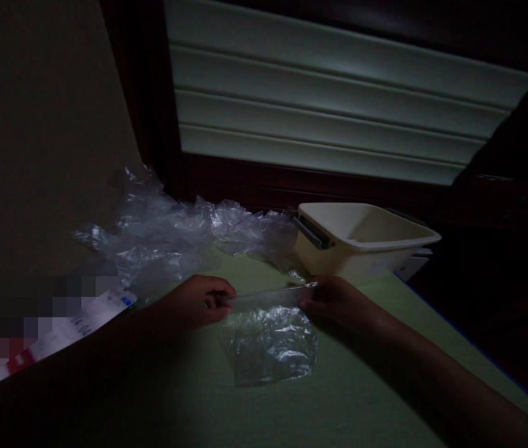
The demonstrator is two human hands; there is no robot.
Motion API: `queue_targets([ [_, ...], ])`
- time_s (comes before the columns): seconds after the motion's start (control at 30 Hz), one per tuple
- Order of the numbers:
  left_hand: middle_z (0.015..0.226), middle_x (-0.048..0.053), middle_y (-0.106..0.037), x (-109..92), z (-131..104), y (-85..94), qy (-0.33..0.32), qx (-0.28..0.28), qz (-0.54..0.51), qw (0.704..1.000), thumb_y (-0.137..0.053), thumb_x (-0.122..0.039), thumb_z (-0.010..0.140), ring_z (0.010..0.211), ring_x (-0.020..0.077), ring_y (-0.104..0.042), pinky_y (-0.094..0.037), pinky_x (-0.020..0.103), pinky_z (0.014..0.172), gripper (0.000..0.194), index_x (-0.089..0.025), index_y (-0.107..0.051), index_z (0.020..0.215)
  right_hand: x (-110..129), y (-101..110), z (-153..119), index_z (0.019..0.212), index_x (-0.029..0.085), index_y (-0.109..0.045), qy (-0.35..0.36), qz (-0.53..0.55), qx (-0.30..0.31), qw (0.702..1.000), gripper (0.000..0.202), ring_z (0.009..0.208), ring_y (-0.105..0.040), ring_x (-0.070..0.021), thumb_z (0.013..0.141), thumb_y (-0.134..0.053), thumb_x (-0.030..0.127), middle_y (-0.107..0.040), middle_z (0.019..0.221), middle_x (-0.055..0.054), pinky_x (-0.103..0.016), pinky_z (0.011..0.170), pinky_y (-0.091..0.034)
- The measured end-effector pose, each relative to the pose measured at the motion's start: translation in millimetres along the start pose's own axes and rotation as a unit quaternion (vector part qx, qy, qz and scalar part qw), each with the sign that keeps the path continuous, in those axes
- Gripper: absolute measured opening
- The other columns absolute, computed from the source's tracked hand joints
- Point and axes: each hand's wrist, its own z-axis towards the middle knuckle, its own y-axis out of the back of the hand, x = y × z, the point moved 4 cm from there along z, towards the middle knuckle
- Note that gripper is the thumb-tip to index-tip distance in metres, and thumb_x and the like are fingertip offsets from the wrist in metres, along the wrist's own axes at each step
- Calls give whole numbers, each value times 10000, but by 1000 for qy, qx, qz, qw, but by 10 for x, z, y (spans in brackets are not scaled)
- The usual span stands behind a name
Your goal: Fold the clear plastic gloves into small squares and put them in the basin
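Note:
My left hand (pixel 203 303) pinches the left end of a flat strip of clear plastic (pixel 270 297), with its fingers curled. At the strip's right end, my right hand (pixel 333 300) has its fingers closed on the plastic. The strip is stretched nearly level between both hands, above the green table top (pixel 175 386). Just below it, a crinkled clear plastic bag (pixel 273 348) lies on the table. Whether this bag and the held strip are joined, I cannot tell.
Many clear bags (pixel 165 230) are heaped along the back left. A cream bin (pixel 361 249) with dark handles stands at the back right. Printed paper (pixel 81 320) lies at left. A slatted panel (pixel 314 93) rises behind; the table's edge slopes down at right.

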Motion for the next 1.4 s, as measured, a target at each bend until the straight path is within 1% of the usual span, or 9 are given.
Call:
queue_targets([
  [0.23,739,19,-586,-138,-43,-20,-152,-19,88,984,-469,-92,757,684,132,-554,-418,223,647,155,-146,-613,745,30,20,0,684,159,-624,23,-55,-11,998,131,593,-583,-152,699,-685,274,-639,639,-12,-262,557,-426],
  [0.4,778,37,-581,-232,-122,-50,-215,-18,157,964,-440,-3,817,749,155,-531,-390,239,677,229,-142,-613,760,16,52,-1,710,154,-671,52,-98,-11,994,44,627,-619,-174,693,-648,187,-681,680,-31,-273,584,-441],
  [0.53,802,37,-578,-275,-159,-76,-259,-22,250,933,-468,48,796,760,159,-526,-400,233,670,222,-130,-600,783,87,92,-42,724,158,-693,69,-136,-22,988,106,657,-638,-193,698,-598,117,-699,726,-54,-299,619,-467],
  [0.77,782,34,-568,-269,-170,-144,-284,-26,349,893,-492,57,785,721,166,-502,-400,252,628,213,-132,-581,743,525,-50,-295,1126,143,-634,205,-278,-119,931,333,944,-650,-244,880,-409,143,-665,1085,-144,-371,785,-526],
  [0.83,792,33,-570,-268,-174,-157,-284,-23,359,889,-501,46,789,724,170,-502,-402,259,630,201,-136,-584,760,627,-197,-370,1245,131,-571,236,-311,-70,918,373,1110,-592,-254,936,-380,216,-610,1232,-165,-404,919,-491],
  [0.93,796,34,-577,-280,-183,-169,-281,-12,375,883,-512,22,802,727,174,-503,-411,263,642,180,-137,-590,766,671,-446,-455,1415,74,-388,252,-358,77,896,564,1335,-380,-286,954,-405,399,-404,1450,-190,-450,1072,-356],
  [1.07,797,40,-594,-331,-185,-169,-282,-14,410,867,-524,6,809,740,176,-513,-413,260,653,173,-141,-597,755,604,-611,-493,1457,25,-275,193,-380,214,879,713,1404,-210,-299,945,-380,510,-218,1514,-198,-479,1137,-202],
  [1.27,806,40,-645,-356,-143,-126,-268,20,472,840,-545,-50,835,736,185,-578,-433,276,661,136,-151,-622,785,587,-614,-485,1476,58,-205,149,-389,253,873,766,1418,-128,-295,926,-399,555,-118,1530,-163,-495,1146,-126],
  [1.4,1059,81,-671,-248,-309,-116,-274,-6,416,867,-446,-24,857,940,209,-617,-462,311,823,282,-152,-603,1053,600,-615,-492,1473,56,-208,149,-382,249,878,788,1417,-137,-295,911,-426,564,-129,1528,-166,-488,1148,-124],
])
